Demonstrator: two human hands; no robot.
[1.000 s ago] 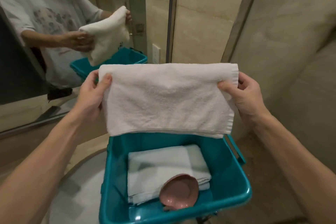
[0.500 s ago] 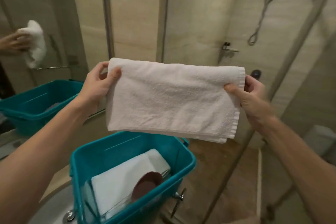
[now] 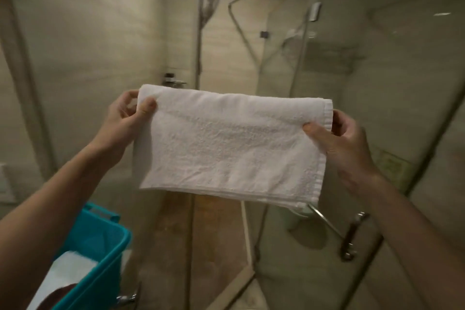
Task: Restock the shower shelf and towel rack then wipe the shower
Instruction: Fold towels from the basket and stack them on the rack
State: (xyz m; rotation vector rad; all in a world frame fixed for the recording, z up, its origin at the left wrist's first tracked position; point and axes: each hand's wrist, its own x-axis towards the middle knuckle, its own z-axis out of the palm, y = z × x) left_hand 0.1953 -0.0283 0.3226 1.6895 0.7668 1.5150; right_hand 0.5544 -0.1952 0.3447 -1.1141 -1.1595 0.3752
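Lower left now, bin (image 3: 100,241); towel (image 3: 231,143) central

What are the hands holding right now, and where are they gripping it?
A folded white towel, held up spread between both hands: the left hand pinches its upper left corner, the right hand pinches its right edge near the top.

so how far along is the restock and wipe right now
Early. Done: nothing visibly restocked or wiped. In hand: the left hand and right hand pinch the two ends of a folded white towel, held up facing the shower glass. Left: hanging it, then the second towel and brown dish lying in the teal basket, then the wipe.
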